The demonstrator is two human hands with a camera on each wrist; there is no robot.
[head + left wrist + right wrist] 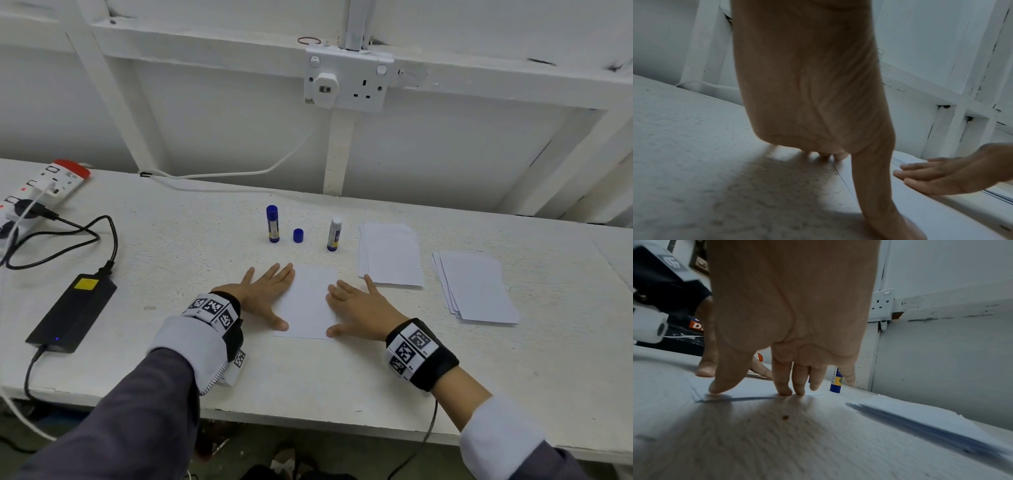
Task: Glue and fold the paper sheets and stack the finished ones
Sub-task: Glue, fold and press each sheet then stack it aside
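A white paper sheet [306, 303] lies flat on the white table [205, 240] in front of me. My left hand [265, 294] rests flat on its left edge with straight, spread fingers, thumb on the near corner. My right hand [356, 308] presses flat on its right edge, fingertips [784, 391] touching the paper [756, 389]. Behind the sheet stand a capped blue glue stick [272, 224], a loose blue cap [298, 235] and an uncapped glue stick [334, 234]. Two paper piles lie to the right: one [390, 255] close by, another [476, 287] farther right.
A power strip [41, 192] with plugged cables and a black power adapter [73, 311] occupy the table's left side. A wall socket [347, 82] sits on the back panel. The table's front edge runs just below my wrists.
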